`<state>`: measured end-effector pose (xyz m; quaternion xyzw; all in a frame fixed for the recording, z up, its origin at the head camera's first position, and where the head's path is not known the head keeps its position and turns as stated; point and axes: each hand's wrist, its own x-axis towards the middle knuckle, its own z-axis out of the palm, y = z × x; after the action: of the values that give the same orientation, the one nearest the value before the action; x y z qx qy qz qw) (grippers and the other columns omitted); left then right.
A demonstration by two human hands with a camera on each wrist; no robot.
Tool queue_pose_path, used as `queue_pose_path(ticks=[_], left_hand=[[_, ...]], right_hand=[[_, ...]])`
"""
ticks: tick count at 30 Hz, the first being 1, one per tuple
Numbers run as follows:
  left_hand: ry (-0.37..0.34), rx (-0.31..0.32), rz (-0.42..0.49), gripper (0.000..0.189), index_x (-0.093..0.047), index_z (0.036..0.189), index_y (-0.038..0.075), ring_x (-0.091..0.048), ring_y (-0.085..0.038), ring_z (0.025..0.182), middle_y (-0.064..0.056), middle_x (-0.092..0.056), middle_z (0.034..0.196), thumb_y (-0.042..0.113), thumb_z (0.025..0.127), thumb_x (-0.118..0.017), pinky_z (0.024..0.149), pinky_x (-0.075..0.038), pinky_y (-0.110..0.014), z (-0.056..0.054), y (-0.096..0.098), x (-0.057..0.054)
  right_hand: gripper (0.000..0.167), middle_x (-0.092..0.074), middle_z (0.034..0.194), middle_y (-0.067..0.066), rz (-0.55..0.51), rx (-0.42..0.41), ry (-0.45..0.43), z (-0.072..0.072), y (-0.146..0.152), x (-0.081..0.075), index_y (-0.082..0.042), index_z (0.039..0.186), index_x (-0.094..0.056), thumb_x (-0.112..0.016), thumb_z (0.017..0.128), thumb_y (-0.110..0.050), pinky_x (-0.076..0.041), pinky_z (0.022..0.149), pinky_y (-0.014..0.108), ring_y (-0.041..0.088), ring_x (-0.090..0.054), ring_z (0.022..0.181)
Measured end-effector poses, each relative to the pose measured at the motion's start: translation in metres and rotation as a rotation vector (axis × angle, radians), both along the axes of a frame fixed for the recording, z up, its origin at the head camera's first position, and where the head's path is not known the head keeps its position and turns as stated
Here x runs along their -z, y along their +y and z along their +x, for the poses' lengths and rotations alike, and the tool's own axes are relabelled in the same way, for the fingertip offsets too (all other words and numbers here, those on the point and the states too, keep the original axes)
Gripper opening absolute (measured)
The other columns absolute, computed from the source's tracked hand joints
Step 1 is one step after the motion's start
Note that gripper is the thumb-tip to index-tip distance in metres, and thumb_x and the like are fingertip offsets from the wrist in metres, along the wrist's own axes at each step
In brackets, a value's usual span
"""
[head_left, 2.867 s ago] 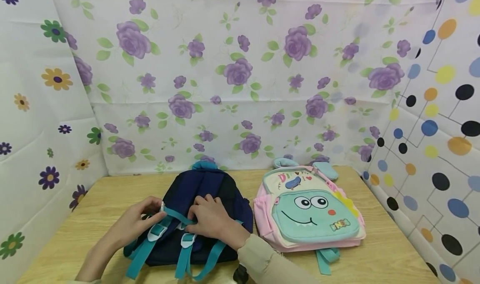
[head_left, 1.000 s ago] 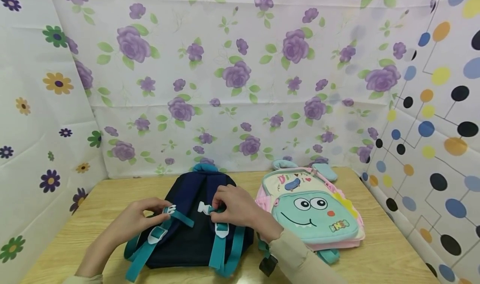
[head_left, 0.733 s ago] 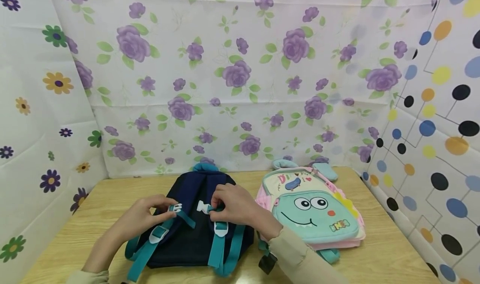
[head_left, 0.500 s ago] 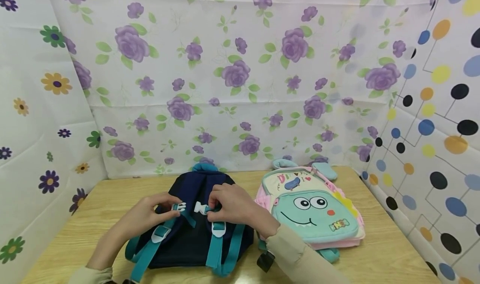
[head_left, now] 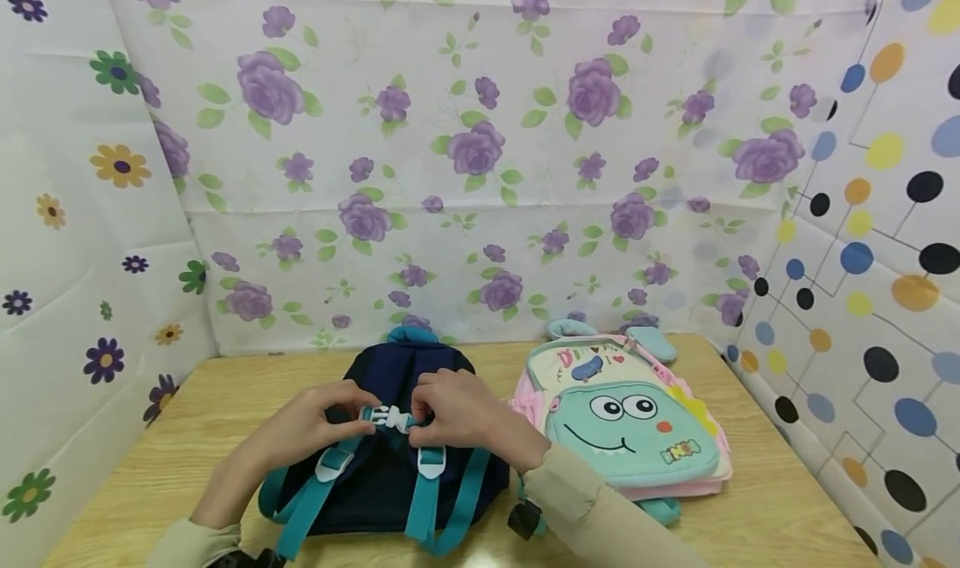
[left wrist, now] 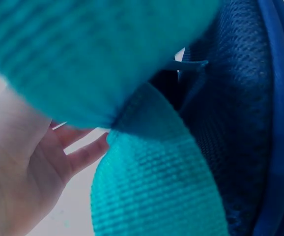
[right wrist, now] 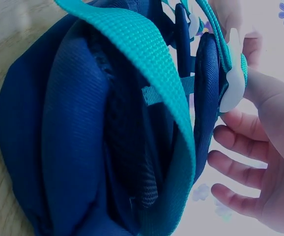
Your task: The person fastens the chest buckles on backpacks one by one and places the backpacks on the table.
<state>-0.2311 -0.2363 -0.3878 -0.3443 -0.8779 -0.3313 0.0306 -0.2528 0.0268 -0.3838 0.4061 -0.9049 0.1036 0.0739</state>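
A dark navy backpack [head_left: 345, 501] with teal straps lies straps-up on the table. Across its shoulder straps, my left hand [head_left: 322, 418] pinches the white socket half of a side-release buckle [head_left: 380, 415] by its teal webbing. Thumb and index finger of my right hand [head_left: 457, 409] grip the strap behind the white prong half [head_left: 397, 419]. In the head view the two halves meet end to end. Teal webbing [left wrist: 156, 172] covers much of the left wrist view, hiding the fingertips there. The right wrist view shows a white strap adjuster [right wrist: 233, 78] beside the right hand's spread lower fingers.
A pink and mint backpack [head_left: 630, 430] with a cartoon face lies to the right, near my right forearm. The wooden table [head_left: 780, 485] is bounded by a flowered cloth [head_left: 465, 243] behind and patterned cloths on both sides.
The crossed strap ends were drawn apart, showing two separate buckle halves. Since then the left hand has moved right and the right hand slightly left, bringing the halves together.
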Motion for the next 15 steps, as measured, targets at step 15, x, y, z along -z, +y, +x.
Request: queue_pose_path(ticks=[15], left_hand=[[-0.007,0.021,-0.073,0.029,-0.071,0.116,0.02,-0.058,0.0,0.078,0.014,-0.064,0.091,0.035,0.091,-0.071,0.067,-0.052,-0.026,-0.0051,0.0031,0.0035]], right_hand=[[0.014,-0.055,0.085,-0.014,-0.058,-0.008,-0.004,0.0003,0.0,0.0034,-0.029,0.082,-0.063,-0.07,0.085,-0.041,-0.037,0.067,0.018,0.003,-0.044,0.071]])
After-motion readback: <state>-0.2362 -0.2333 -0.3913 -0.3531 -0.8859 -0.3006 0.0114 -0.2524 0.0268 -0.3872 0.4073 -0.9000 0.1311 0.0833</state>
